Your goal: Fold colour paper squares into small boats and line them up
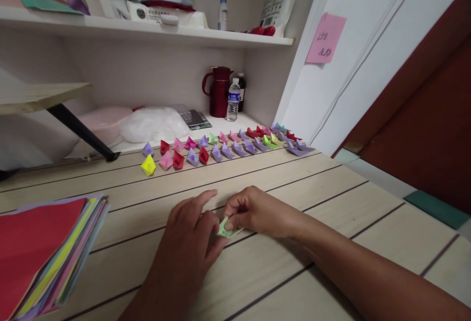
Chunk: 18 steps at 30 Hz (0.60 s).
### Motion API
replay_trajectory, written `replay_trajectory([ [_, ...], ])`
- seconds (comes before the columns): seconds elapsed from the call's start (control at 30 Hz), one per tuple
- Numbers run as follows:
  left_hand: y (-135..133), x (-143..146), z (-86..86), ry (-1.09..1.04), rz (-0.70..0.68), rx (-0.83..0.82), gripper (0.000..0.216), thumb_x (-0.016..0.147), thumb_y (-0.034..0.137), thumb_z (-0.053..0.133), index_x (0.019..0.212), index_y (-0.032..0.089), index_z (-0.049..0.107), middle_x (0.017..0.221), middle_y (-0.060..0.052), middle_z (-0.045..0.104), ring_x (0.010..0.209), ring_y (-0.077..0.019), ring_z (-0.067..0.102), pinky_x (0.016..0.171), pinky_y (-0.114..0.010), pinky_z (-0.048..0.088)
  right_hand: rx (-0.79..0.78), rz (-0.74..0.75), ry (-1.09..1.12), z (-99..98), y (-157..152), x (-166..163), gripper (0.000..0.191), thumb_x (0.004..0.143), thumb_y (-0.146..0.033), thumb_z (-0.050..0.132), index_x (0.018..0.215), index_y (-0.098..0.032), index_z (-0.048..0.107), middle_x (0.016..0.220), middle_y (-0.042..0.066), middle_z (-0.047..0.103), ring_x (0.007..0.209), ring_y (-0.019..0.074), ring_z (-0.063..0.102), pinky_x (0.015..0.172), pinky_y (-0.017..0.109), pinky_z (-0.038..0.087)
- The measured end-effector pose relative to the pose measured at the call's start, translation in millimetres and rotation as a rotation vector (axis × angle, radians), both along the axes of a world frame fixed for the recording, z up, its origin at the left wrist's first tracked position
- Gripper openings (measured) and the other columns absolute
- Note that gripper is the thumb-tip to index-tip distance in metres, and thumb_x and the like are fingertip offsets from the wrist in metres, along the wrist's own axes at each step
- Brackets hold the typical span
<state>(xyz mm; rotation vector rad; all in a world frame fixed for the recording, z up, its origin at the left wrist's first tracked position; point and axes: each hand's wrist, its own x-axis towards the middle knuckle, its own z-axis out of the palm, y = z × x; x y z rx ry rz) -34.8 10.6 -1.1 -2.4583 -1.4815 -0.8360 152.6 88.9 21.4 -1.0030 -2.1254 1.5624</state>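
Pink note (pixel 326 39) handwritten, looks like "250", white shelf (pixel 235 39) over dark-lined wooden table (pixel 265 267), left hand (pixel 193 230) and right hand (pixel 253 210) pinching green paper (pixel 222 228).

Soft, moderate light casts diffuse shadows on the table (pixel 272 286); outer edges look stretched.

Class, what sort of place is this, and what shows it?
Probably a corner at home used for paper craft: small folded paper shapes line a wood-look tabletop, a stack of coloured sheets lies at the left, and a dark red jug stands under a shelf.
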Motion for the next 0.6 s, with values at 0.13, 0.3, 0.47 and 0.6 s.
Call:
replay_trajectory([
  [0.13, 1.4, -4.7, -3.2, -0.054, 0.028, -0.006, 0.029, 0.074, 0.023, 0.074, 0.087, 0.024, 0.048, 0.135, -0.012, 0.051, 0.119, -0.0303, 0.051, 0.094, -0.050, 0.045, 0.005, -0.009, -0.009, 2.7, -0.1, -0.1, 0.006, 0.074, -0.018, 0.068, 0.074, -0.013, 0.071, 0.061, -0.003, 0.057, 0.057, 0.0087, 0.048, 0.053, 0.019, 0.037],
  [0.3, -1.6, -2.4, -1.7, -0.032, -0.054, -0.006, 0.034, 0.077, 0.014, 0.068, 0.104, 0.027, 0.052, 0.139, -0.009, 0.046, 0.123, -0.0279, 0.047, 0.097, -0.049, 0.045, -0.022, -0.013, -0.006, 3.5, 0.3, 0.4, 0.006, 0.072, -0.019, 0.069, 0.074, -0.013, 0.070, 0.060, -0.004, 0.057, 0.055, 0.0078, 0.046, 0.052, 0.019, 0.036],
  [0.47, -5.1, 0.7, 3.2, 0.007, -0.081, 0.002, 0.022, 0.080, 0.007, 0.057, 0.094, 0.025, 0.059, 0.142, -0.008, 0.046, 0.125, -0.0250, 0.048, 0.100, -0.047, 0.042, -0.025, 0.014, 0.004, 3.8, -1.0, 1.1, 0.007, 0.074, -0.019, 0.068, 0.073, -0.013, 0.071, 0.060, -0.004, 0.059, 0.056, 0.0090, 0.051, 0.054, 0.019, 0.039],
  [0.6, -2.7, 1.7, 2.9, 0.030, -0.066, 0.058, 0.013, 0.081, 0.010, 0.057, 0.084, 0.023, 0.059, 0.135, -0.010, 0.056, 0.119, -0.0244, 0.055, 0.101, -0.049, 0.040, 0.226, 0.078, -0.049, 3.9, -5.1, 0.3, 0.009, 0.079, -0.015, 0.064, 0.078, -0.016, 0.072, 0.067, -0.003, 0.065, 0.061, 0.0096, 0.055, 0.059, 0.019, 0.040],
])
